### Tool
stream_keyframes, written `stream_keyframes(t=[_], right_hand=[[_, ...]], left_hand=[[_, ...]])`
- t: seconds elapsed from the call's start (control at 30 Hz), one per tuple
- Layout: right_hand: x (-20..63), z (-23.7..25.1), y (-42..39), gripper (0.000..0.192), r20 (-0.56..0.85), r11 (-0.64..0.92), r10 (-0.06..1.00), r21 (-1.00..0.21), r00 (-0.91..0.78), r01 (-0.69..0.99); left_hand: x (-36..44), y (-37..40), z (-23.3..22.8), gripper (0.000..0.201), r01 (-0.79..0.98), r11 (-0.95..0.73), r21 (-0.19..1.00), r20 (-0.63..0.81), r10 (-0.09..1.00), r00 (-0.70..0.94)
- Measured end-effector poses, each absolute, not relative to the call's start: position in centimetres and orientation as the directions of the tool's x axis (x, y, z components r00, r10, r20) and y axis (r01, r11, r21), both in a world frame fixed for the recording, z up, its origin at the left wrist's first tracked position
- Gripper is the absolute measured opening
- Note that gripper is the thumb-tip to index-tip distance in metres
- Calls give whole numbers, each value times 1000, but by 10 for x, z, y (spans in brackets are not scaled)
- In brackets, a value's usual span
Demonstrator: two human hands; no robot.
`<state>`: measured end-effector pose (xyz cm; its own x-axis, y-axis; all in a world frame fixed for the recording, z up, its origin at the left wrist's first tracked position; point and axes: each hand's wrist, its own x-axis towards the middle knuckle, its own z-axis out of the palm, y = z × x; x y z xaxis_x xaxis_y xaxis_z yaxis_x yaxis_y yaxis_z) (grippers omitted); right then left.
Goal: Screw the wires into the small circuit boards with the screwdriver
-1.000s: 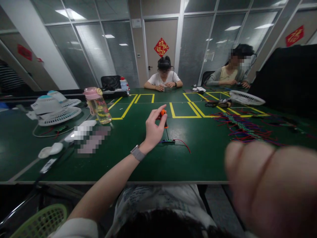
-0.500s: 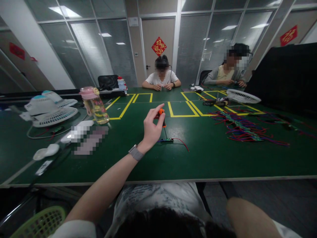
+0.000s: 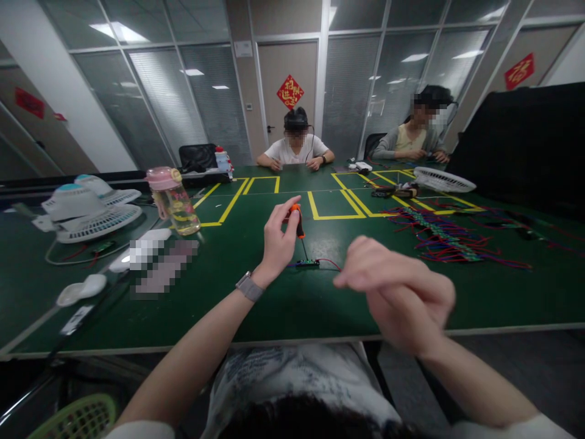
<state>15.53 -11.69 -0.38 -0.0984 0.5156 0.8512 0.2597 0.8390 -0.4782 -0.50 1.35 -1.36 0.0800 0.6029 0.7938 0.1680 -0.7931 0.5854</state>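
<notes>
Right hand [image 3: 402, 292] now up in mid-frame above near table [image 3: 320, 305] edge, against only a forearm at bottom edge half a second back; left hand [image 3: 278, 244] unchanged in place, view tipped slightly down. Writing: red diamond door sign [image 3: 289, 91] with gold characters, not legible; print on pink-capped bottle [image 3: 173, 200] too blurred to read. Left fingers pinched shut on orange-handled screwdriver [image 3: 297, 223], held upright, tip down on small green circuit board [image 3: 307, 263] with red wire on table; right fingers loosely curled, slightly apart, holding nothing visible, just right of board.
</notes>
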Motion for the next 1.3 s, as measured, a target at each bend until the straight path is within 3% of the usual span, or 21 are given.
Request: stream_keyframes(t=[0.1,0.2,0.33,0.4,0.6,0.8,1.0,1.2,1.3], right_hand=[[164,-9,-60,28,805,769,587,-521,-87,370],[178,-28,-15,23,583,670,739,-581,-337,462],[183,-60,4,44,369,593,797,-630,-478,502],[180,-71,3,45,363,611,781,-612,-509,502],[172,-78,2,17,389,602,793,-618,-470,505],[175,-74,2,19,367,590,798,-637,-477,496],[179,-74,4,22,356,598,785,-650,-507,469],[179,-77,6,19,369,592,793,-653,-485,472],[180,-75,5,20,365,596,789,-647,-493,475]], left_hand=[[-9,16,-8,29,151,-807,571,796,589,139],[-14,17,-1,29,79,-803,591,764,589,264],[-17,16,4,28,-10,-749,662,708,622,335],[-16,15,5,27,-40,-732,680,702,634,325],[-15,15,4,24,-31,-744,668,717,631,296],[-15,17,1,25,61,-792,608,752,598,275],[-13,13,1,30,-28,-747,664,721,630,290],[-12,13,-2,25,99,-796,597,771,603,204],[-12,14,-1,31,50,-802,596,772,589,241]])
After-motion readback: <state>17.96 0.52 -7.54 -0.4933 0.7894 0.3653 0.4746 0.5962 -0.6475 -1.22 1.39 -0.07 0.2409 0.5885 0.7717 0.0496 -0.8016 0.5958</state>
